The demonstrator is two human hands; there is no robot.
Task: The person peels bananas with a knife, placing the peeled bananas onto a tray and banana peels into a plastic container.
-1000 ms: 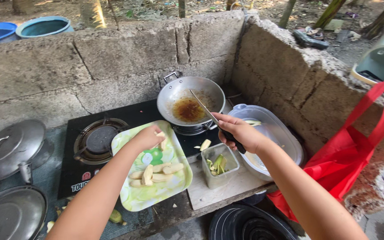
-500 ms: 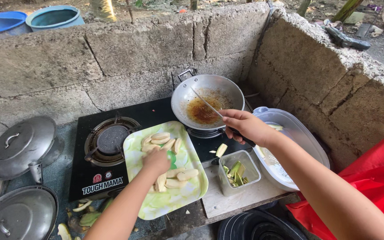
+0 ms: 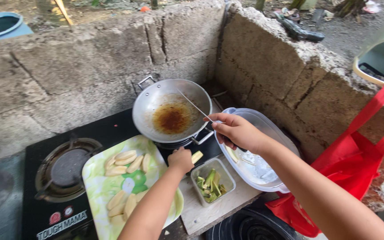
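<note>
Yellow banana piece (image 3: 197, 156) lies just beside the closed left hand (image 3: 181, 159); right hand (image 3: 236, 131) grips a knife (image 3: 195, 106).

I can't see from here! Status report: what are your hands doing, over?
Right hand gripping the knife, blade over the wok. Left hand closed beside a pale slice, at the green tray edge. Peel tub close by.
</note>
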